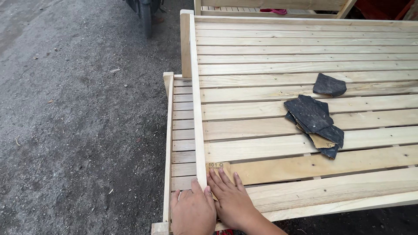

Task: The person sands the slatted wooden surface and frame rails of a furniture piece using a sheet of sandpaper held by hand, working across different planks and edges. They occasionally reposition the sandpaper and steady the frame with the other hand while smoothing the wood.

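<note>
Your right hand (234, 201) presses flat on a tan sandpaper sheet (217, 167) near the front left corner of the slatted wooden frame (305, 56), fingers (224, 177) spread and grasping nothing, the sheet poking out past the fingertips. Your left hand (193, 212) lies flat beside it, fingers together, against the upright side rail (198, 117). Dark sandpaper scraps (313, 115) lie well apart, toward the right edge.

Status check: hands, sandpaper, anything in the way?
Both hands flat: left hand beside rail, right hand pressing sandpaper on slats. Spare scraps apart, right.
</note>
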